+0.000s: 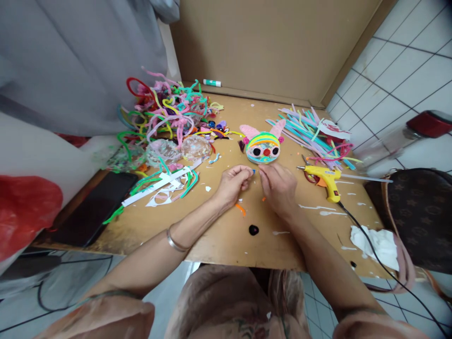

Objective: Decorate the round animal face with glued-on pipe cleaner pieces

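Observation:
Between thumb and finger, my left hand (pixel 235 182) pinches a tiny blue piece (pixel 254 172); its kind is too small to make out. Close beside it, my right hand (pixel 278 186) is closed with thumb and fingertips together, and what it grips, if anything, is hidden. Just beyond both hands sits a colourful animal face (pixel 263 147) of fuzzy stems on a clear round shell, with pink ears, black eyes and a red nose. A black fuzzy disc (pixel 253 230) and an orange scrap (pixel 240 209) lie on the table nearer me.
Tangled pipe cleaners (pixel 169 108) and clear plastic shells (pixel 196 148) crowd the left. Straight pipe cleaners (pixel 307 127) lie back right, near a yellow glue gun (pixel 326 179) with a trailing cord. A phone (pixel 95 207), glue stick (pixel 212 83), tissue (pixel 376 245) and brown bag (pixel 420 216) edge the table.

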A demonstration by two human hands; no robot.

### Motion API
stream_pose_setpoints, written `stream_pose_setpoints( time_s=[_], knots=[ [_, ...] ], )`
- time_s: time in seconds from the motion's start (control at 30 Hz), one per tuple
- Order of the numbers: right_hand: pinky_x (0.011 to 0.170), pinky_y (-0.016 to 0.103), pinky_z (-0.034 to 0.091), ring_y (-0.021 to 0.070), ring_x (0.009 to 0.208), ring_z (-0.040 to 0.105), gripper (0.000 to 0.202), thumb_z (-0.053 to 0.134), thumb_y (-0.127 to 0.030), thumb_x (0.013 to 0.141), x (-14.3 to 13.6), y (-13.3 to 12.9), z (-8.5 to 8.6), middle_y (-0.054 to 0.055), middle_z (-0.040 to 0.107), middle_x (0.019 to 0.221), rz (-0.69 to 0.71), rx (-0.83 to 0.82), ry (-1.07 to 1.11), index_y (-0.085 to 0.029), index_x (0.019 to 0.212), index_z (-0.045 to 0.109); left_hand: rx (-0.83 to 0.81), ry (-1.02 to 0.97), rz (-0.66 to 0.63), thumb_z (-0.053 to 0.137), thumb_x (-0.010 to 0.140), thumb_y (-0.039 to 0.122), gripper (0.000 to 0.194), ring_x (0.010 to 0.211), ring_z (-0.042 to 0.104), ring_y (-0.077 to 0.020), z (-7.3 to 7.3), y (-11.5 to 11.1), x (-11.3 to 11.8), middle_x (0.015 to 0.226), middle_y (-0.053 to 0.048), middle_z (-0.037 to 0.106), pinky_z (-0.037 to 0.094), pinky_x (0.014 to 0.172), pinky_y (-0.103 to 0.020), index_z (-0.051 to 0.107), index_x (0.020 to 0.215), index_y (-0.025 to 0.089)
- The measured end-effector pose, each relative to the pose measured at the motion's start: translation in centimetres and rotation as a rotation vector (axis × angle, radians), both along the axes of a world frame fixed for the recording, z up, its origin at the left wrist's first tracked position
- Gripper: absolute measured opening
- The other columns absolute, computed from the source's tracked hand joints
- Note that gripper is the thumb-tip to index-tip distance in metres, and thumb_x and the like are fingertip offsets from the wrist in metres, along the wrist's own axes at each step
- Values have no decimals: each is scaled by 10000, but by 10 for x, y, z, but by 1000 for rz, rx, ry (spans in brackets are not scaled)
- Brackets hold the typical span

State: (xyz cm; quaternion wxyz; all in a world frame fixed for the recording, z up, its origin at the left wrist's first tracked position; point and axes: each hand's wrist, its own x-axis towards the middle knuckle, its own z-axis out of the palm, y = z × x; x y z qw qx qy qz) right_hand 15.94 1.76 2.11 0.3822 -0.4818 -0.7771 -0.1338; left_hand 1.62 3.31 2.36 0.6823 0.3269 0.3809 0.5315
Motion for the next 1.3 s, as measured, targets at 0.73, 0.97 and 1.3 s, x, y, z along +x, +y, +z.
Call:
stream_pose_setpoints(
  time_s=[0.73, 0.97, 1.3],
  knots=[
    [626, 277, 433, 152, 659, 568, 207, 500, -190, 938, -11, -3, -4, 12, 636, 712, 92, -158, 243, -214, 818, 666, 64, 78, 52, 713, 614, 250, 139, 447, 344, -30, -6, -7, 4, 532, 56, 511, 237, 452, -188, 610, 615, 157],
    [730, 325, 507, 195, 812, 654, 262, 441, -229, 976, -22, -9, -4, 63, 728, 880, 93, -225, 329, -211, 983, 702, 81, 97, 140, 701, 641, 257, 127, 477, 374, -47, -8, -7, 5, 537, 60, 506, 282, 474, -194, 618, 638, 161],
    [733, 332, 515, 198, 818, 651, 290, 424, -272, 995, -28, -13, -9, 64, 715, 888, 124, -265, 432, -213, 1030, 705, 107, 71, 165, 693, 673, 262, 134, 486, 403, -60, -6, -7, 6, 519, 50, 513, 312, 500, -204, 609, 633, 167]
  ],
)
